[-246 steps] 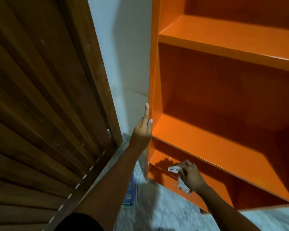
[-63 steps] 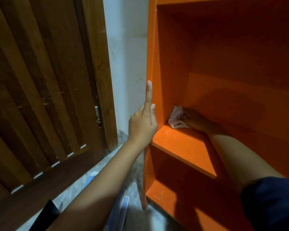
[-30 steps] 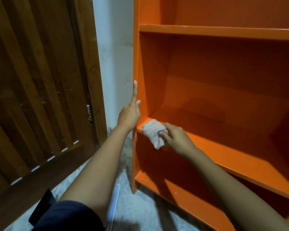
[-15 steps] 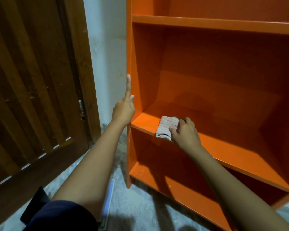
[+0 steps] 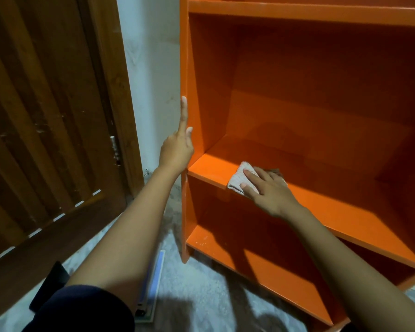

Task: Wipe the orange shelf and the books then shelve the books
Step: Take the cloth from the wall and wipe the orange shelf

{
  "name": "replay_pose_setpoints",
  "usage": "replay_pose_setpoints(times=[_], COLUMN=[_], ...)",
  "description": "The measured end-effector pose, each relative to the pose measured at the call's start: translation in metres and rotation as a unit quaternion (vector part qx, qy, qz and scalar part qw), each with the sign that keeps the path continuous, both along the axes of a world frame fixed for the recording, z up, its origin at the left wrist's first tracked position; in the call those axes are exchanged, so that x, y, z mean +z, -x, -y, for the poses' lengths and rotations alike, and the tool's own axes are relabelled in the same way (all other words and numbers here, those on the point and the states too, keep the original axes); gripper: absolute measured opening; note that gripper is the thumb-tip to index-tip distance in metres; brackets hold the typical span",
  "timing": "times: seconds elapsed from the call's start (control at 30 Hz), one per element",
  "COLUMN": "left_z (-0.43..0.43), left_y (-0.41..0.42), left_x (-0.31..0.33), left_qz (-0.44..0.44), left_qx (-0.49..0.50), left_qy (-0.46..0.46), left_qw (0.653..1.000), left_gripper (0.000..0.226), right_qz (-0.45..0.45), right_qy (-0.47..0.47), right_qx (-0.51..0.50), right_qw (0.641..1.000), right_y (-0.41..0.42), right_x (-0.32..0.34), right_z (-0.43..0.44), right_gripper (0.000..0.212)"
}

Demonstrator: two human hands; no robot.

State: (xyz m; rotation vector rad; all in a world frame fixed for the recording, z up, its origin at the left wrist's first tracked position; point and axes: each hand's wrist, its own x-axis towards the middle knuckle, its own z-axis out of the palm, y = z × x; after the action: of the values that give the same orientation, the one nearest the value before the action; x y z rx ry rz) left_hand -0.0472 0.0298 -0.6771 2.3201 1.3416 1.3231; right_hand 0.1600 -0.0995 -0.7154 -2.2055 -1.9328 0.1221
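The orange shelf (image 5: 340,212) fills the right of the view, its boards bare. A small pale cloth (image 5: 240,176) lies on the front edge of the middle board, hanging slightly over it. My right hand (image 5: 266,189) presses flat on the cloth with straight fingers. My left hand (image 5: 179,146) rests against the shelf's left side panel, index finger pointing up along its front edge. A stack of books (image 5: 155,283) with a blue cover lies on the floor below, mostly hidden by my left arm.
A dark wooden slatted door (image 5: 46,128) stands at the left, with a strip of white wall (image 5: 151,75) between it and the shelf. The floor (image 5: 201,295) is pale marble. A dark object (image 5: 50,283) lies on it by my left elbow.
My right hand has slid the cloth a little to the right along the middle board's front edge and flattened on it. My left hand stays on the side panel.
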Motion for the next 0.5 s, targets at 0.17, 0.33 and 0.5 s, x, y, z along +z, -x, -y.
replay_pose_setpoints(times=[0.17, 0.33, 0.5], left_z=[-0.001, -0.003, -0.009], left_y=[-0.001, 0.000, 0.006], left_x=[-0.001, 0.000, 0.001], left_qz=[0.009, 0.007, -0.003], left_qx=[0.001, -0.029, -0.048], left_qy=[-0.005, 0.010, 0.002], left_qw=[1.000, 1.000, 0.999], left_gripper=[0.062, 0.063, 0.062], right_qz=[0.029, 0.046, 0.035], right_qy=[-0.017, -0.023, -0.065], right_qx=[0.011, 0.034, 0.039], right_qw=[0.999, 0.998, 0.996], right_y=[0.026, 0.057, 0.093], right_x=[-0.007, -0.009, -0.011], right_z=[-0.014, -0.049, -0.086], right_gripper=[0.056, 0.058, 0.060])
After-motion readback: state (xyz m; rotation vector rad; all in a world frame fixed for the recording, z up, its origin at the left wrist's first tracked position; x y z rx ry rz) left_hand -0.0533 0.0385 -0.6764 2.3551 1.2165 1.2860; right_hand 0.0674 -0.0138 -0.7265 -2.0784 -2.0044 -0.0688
